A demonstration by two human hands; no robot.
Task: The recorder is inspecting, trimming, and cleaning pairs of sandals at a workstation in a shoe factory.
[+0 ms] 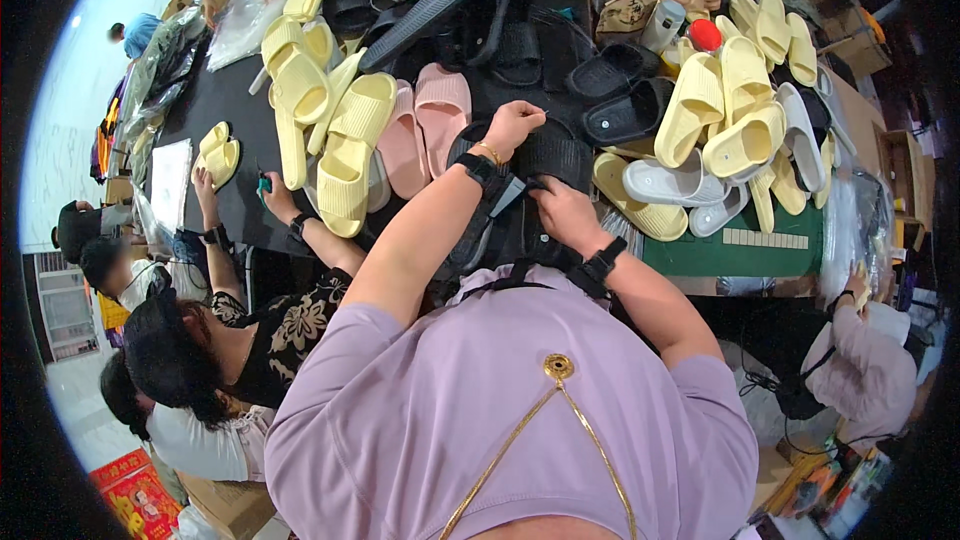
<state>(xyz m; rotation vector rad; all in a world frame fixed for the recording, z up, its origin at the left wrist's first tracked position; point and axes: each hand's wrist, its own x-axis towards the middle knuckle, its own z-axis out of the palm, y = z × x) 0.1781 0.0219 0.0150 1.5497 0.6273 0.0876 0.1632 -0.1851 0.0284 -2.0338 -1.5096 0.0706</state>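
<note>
In front of me lies a black slipper [556, 158] with a ribbed strap. My left hand [513, 130] is over its left side, thumb and fingertips pinched together; whatever is between them is too small to name. My right hand [568, 214] is closed at the strap's near edge, fingers bent against the slipper. A pale, narrow, blade-like piece [508, 196] shows between my hands; I cannot tell what it is or whether it is held. More black slippers lie under my wrists, partly hidden. Just left of my left hand rests a pair of pink slippers [443, 105].
Yellow slippers [355, 130] pile up on the left, and more yellow slippers [692, 105] with white ones on the right. A green mat [720, 258] lies at the right edge. A co-worker's hand [280, 202] at left holds a green-handled tool. Bottles [662, 25] stand behind.
</note>
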